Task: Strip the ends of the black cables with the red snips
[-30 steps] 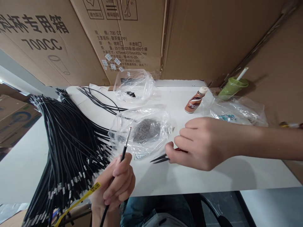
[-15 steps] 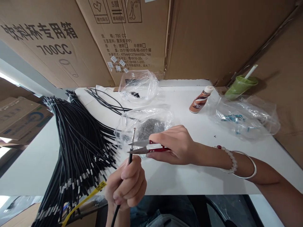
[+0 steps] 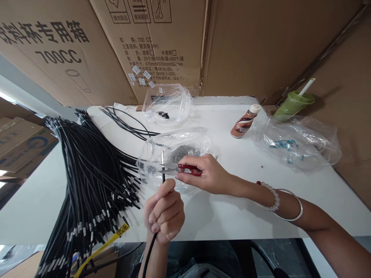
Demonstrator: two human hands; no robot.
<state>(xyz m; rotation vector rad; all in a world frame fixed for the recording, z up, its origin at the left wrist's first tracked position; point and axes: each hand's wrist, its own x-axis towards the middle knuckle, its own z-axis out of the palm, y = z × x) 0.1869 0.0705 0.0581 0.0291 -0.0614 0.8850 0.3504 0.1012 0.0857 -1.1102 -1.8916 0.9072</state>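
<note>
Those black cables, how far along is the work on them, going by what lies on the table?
Done: cannot tell; the big bundle of black cables at the left shows metal-tipped ends. In hand: the left hand holds one cable upright, and the right hand has red-handled snips closed around its bare tip. Left: a few loose cables lie further back; their ends are out of sight.

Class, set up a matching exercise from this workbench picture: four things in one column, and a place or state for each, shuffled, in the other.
Things:
1. red-handled thread snips
2. single black cable with bared metal tip
3. brown coffee bottle with white cap
4. big bundle of black cables

Places or states:
A. lies at the table's left side
B. gripped upright in the left hand
C. stands near the green cup
D. held in the right hand, blades at the cable

Pairs: 1-D, 2-B, 3-C, 4-A
</note>
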